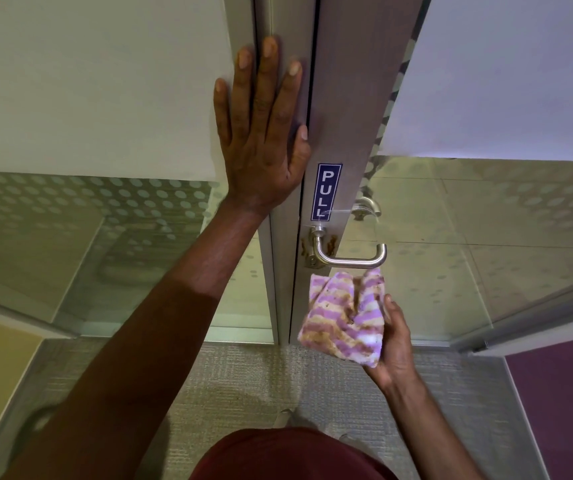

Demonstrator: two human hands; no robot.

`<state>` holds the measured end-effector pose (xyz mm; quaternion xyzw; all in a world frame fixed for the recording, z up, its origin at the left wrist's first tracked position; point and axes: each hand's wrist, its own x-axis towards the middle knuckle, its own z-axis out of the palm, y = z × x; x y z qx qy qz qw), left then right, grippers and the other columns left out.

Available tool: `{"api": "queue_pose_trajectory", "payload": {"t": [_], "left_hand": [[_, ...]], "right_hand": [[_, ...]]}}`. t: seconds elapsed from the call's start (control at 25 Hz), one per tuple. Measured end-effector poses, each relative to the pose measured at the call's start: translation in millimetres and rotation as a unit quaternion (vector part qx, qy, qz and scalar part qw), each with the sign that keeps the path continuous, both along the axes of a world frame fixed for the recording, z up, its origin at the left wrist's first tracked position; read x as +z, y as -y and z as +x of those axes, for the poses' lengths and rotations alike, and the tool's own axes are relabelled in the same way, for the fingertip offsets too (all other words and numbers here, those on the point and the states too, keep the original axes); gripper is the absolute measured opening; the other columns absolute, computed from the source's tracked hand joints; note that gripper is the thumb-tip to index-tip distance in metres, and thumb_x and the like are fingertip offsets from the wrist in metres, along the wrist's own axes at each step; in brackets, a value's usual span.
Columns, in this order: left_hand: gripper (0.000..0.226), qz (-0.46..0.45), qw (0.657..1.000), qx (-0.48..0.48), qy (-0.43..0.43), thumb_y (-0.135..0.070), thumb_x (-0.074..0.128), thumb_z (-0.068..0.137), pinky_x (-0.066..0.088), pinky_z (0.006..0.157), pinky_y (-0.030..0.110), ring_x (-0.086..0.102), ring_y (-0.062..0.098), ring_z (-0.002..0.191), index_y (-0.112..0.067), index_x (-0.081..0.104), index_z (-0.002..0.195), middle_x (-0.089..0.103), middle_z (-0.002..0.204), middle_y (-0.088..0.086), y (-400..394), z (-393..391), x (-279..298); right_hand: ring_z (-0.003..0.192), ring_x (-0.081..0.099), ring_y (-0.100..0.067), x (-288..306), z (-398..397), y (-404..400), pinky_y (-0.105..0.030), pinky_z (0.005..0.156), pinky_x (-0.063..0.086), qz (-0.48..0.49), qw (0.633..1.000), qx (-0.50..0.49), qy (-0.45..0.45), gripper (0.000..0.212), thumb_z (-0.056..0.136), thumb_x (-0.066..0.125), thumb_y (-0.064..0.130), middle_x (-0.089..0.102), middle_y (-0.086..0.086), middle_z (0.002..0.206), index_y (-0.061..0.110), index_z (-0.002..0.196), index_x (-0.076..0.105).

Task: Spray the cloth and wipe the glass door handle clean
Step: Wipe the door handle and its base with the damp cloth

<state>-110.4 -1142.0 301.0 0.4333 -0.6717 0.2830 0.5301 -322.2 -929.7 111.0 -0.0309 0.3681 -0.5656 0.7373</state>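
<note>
A steel lever handle (350, 259) juts from the metal stile of the glass door (485, 237), with brown stains around its base. Just below it, my right hand (394, 341) grips a folded cloth (343, 317) with purple, white and brownish stripes; the cloth's top edge is close under the handle, and I cannot tell whether they touch. My left hand (264, 133) lies flat with straight fingers against the door frame, above and left of the handle. No spray bottle is in view.
A blue PULL sticker (327, 191) sits on the stile above the handle. Frosted dotted glass panels (87, 220) flank the door on both sides. Grey carpet (260, 382) covers the floor below, with a purple panel (562, 393) at the lower right.
</note>
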Motion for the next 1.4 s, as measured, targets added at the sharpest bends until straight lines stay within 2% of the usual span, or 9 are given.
{"api": "queue_pose_trajectory", "payload": {"t": [0.24, 0.4, 0.52, 0.6, 0.76, 0.88, 1.08, 1.24, 1.4], "left_hand": [[0.057, 0.012, 1.000, 0.004, 0.009, -0.033, 0.049, 0.105, 0.001, 0.132, 0.048, -0.015, 0.011, 0.163, -0.012, 0.037, 0.156, 0.028, 0.162, 0.019, -2, 1, 2], [0.058, 0.013, 1.000, 0.005, 0.010, -0.034, 0.048, 0.105, 0.001, 0.133, 0.048, -0.015, 0.012, 0.163, -0.012, 0.036, 0.156, 0.020, 0.170, 0.017, -1, 0, 3], [0.058, 0.011, 1.000, 0.008, 0.022, -0.036, 0.047, 0.105, -0.001, 0.133, 0.048, -0.016, 0.012, 0.163, -0.014, 0.034, 0.157, -0.015, 0.178, -0.006, 0, 0, 3], [0.058, 0.012, 1.000, 0.009, 0.021, -0.036, 0.047, 0.105, -0.001, 0.133, 0.048, -0.016, 0.012, 0.163, -0.014, 0.034, 0.157, -0.005, 0.180, 0.000, 1, 0, 2], [0.058, 0.011, 1.000, 0.008, 0.010, -0.034, 0.050, 0.104, 0.000, 0.133, 0.048, -0.014, 0.013, 0.163, -0.012, 0.036, 0.156, 0.026, 0.162, 0.020, 3, 0, 0], [0.058, 0.009, 1.000, 0.010, 0.011, -0.035, 0.048, 0.104, 0.001, 0.133, 0.048, -0.013, 0.013, 0.163, -0.013, 0.036, 0.156, 0.027, 0.162, 0.020, 3, 1, -1], [0.059, 0.008, 1.000, 0.015, 0.019, -0.037, 0.045, 0.105, 0.002, 0.133, 0.050, -0.011, 0.015, 0.164, -0.015, 0.033, 0.158, 0.022, 0.169, 0.017, 4, 0, 0], [0.068, -0.001, 0.999, 0.012, 0.038, -0.039, 0.042, 0.106, 0.000, 0.133, 0.049, -0.012, 0.016, 0.165, -0.025, 0.017, 0.167, -0.014, 0.177, -0.007, 4, -1, 0], [0.077, -0.006, 0.999, 0.006, 0.042, -0.040, 0.042, 0.106, -0.001, 0.133, 0.049, -0.012, 0.017, 0.165, -0.030, -0.002, 0.169, -0.017, 0.176, -0.010, 4, -1, -1]], "right_hand": [[0.102, 0.075, -0.044, -14, 15, 5, -0.052, 0.073, 0.065, 0.043, 0.987, -0.020, -0.152, 0.046, 0.101, 0.050, 0.033, 0.075, -0.023, 0.122, 0.007, 0.136, 0.063], [0.052, 0.062, -0.034, -12, 13, 13, -0.029, 0.046, 0.050, 0.111, 0.983, -0.010, -0.148, 0.047, 0.098, 0.049, 0.045, 0.079, -0.019, 0.087, 0.004, 0.110, 0.070], [0.079, 0.079, -0.033, -15, 16, 15, -0.038, 0.059, 0.063, 0.075, 0.982, -0.038, -0.171, 0.047, 0.102, 0.050, 0.047, 0.080, -0.017, 0.107, 0.010, 0.123, 0.072], [0.088, 0.079, -0.027, -18, 24, 16, -0.038, 0.063, 0.064, 0.028, 0.962, -0.089, -0.258, 0.041, 0.102, 0.057, 0.040, 0.078, -0.015, 0.117, 0.016, 0.133, 0.069], [0.122, 0.067, -0.017, -22, 50, 25, -0.038, 0.088, 0.066, -0.061, 0.870, -0.141, -0.468, 0.064, 0.102, 0.062, 0.038, 0.044, 0.001, 0.160, 0.041, 0.161, 0.037], [0.115, 0.069, -0.023, -28, 68, 50, -0.034, 0.085, 0.066, -0.158, 0.816, -0.150, -0.535, 0.063, 0.109, 0.052, 0.030, 0.024, 0.015, 0.165, 0.036, 0.165, 0.024], [0.141, 0.043, -0.045, -51, 79, 86, -0.054, 0.094, 0.061, -0.209, 0.703, -0.100, -0.672, 0.060, 0.111, 0.042, 0.017, 0.000, -0.009, 0.173, 0.020, 0.167, 0.019], [0.148, 0.027, -0.043, -59, 63, 102, -0.060, 0.115, 0.034, -0.248, 0.500, -0.081, -0.826, 0.072, 0.099, 0.059, 0.022, 0.020, -0.015, 0.166, 0.015, 0.162, 0.024], [0.138, 0.039, -0.043, -59, 48, 113, -0.059, 0.113, 0.035, -0.227, 0.462, -0.042, -0.857, 0.085, 0.073, 0.084, 0.010, 0.039, -0.020, 0.152, 0.005, 0.151, 0.049]]}}
